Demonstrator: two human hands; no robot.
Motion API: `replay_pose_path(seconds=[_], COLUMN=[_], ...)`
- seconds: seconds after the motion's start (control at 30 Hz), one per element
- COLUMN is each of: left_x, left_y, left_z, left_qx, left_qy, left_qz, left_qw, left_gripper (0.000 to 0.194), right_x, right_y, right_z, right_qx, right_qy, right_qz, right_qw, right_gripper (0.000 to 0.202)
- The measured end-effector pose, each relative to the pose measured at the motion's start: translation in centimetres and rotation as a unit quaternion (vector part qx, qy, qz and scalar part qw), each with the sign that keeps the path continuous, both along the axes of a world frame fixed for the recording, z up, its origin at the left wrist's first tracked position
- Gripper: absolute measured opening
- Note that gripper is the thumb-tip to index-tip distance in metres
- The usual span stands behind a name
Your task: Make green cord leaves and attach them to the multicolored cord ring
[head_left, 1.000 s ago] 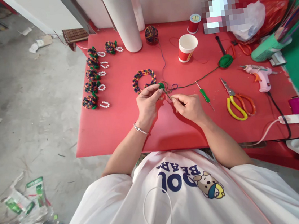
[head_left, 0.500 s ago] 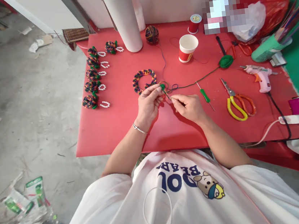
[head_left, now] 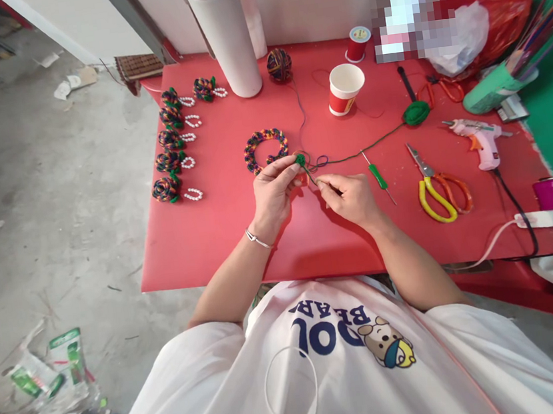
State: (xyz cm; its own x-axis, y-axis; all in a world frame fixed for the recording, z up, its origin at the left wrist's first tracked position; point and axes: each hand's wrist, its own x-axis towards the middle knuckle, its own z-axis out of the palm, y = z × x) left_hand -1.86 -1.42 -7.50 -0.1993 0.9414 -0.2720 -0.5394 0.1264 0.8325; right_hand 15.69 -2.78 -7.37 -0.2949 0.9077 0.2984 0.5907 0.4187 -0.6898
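Note:
My left hand (head_left: 275, 190) pinches a small green yarn piece (head_left: 300, 160) above the red table (head_left: 210, 242). Close on its right, my right hand (head_left: 348, 197) is closed on a green yarn strand (head_left: 309, 175) that runs to the piece. A dark green yarn trails from there to a green yarn ball (head_left: 416, 112). Just behind my left hand lies a multicoloured crocheted ring (head_left: 263, 134), whose near edge the fingers partly hide. A crochet hook with a green handle (head_left: 378, 176) rests right of my right hand.
Multicoloured yarn flowers (head_left: 166, 188) with white bead loops line the left side. A tall bottle (head_left: 225, 38), multicoloured yarn ball (head_left: 279, 65), paper cup (head_left: 345, 90) and red thread spool (head_left: 358, 44) stand behind. Scissors (head_left: 436, 191), glue gun (head_left: 483, 140) and green pen holder (head_left: 491, 88) are right.
Both hands keep nearly the same place. The green strand between them has shifted slightly, and the whole view has moved a little.

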Motion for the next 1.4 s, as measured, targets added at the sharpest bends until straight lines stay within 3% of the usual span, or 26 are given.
replay_pose_path(seconds=[0.43,0.7,1.07,1.4], left_x=[0.16,-0.18,-0.43,0.13], left_y=[0.00,0.10,0.11,0.03], left_z=[0.20,0.32,0.16,0.48], left_qx=[-0.016,-0.036,-0.050,-0.017], left_qy=[-0.026,-0.088,-0.086,-0.047], left_qz=[0.013,-0.011,-0.029,-0.001], left_qw=[0.999,0.995,0.995,0.999], left_gripper=[0.025,0.020,0.019,0.019], right_x=[0.00,-0.01,0.01,-0.04], right_y=[0.11,0.08,0.11,0.02], right_z=[-0.34,-0.44,-0.50,-0.34], right_qx=[0.021,0.028,0.025,0.028], right_qy=[0.007,0.007,0.015,0.009], right_qz=[0.009,0.016,0.030,0.020], right_qw=[1.000,0.999,0.999,0.999], right_gripper=[0.030,0.029,0.031,0.029])
